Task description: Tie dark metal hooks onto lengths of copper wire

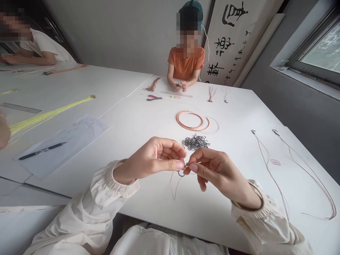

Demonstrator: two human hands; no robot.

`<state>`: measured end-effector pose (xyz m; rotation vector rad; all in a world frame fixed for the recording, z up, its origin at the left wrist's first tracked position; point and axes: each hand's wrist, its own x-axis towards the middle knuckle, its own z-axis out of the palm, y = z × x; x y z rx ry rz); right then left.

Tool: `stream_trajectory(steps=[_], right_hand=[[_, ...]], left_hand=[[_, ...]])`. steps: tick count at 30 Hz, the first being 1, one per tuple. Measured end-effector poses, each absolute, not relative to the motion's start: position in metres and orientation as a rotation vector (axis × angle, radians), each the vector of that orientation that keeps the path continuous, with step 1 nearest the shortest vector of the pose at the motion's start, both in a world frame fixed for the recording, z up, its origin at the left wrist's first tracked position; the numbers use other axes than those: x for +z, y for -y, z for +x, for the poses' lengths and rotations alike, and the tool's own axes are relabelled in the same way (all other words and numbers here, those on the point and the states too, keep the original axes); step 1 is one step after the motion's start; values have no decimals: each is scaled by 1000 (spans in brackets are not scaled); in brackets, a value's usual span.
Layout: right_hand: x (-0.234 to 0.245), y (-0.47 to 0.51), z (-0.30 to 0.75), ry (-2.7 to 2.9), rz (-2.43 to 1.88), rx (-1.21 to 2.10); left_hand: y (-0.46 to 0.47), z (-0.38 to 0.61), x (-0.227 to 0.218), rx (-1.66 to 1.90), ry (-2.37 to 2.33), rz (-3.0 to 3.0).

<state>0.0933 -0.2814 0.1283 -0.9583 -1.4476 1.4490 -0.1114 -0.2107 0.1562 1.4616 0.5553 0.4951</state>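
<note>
Hands meet over a white table [148, 212], left hand [151, 159] and right hand [219, 173] together at the centre of the view, in gathered cream cuffs. Their fingertips [178, 165] pinch from both sides a small dark wire loop [181, 174] with a tiny copper-coloured bit at its top; exactly how each hand grips it is too small to tell. A thin wire strand [172, 187] hangs from the loop toward the table, at 6 o'clock from the hands. Just beyond them at 12 o'clock lies a heap of dark metal hooks [195, 142], then a coil of copper wire [190, 120]. Farther on, at 11 o'clock, sit red-handled pliers [154, 97] beside a steel ruler [175, 94]. At the far table edge, at 12 o'clock, a person in an orange T-shirt [186, 63] holds both hands together. Two long thin wires [266, 163] lie at 3 o'clock. At 9 o'clock a black pen [42, 151] rests on a paper sheet [63, 148], with yellow strands [50, 112] beyond it. Another seated person [34, 49] is at 10 o'clock, a calligraphy scroll [228, 42] at 1 o'clock, and a window [318, 46] at 2 o'clock.
</note>
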Motion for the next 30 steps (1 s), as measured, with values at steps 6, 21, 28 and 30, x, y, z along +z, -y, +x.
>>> stream_trajectory(steps=[6,21,28,30], right_hand=[[128,282,94,1480,-1000,1279],[124,286,87,1410,-1006,1235],[123,291,84,1366,-1065,1128],[123,292,83,1364,-1075,1089]], left_hand=[[213,-112,154,562,-648,1570],[221,-110,149,751,-626,1804],[221,-112,151,839,-587,1942],[221,-113,152,889,-559,2056]])
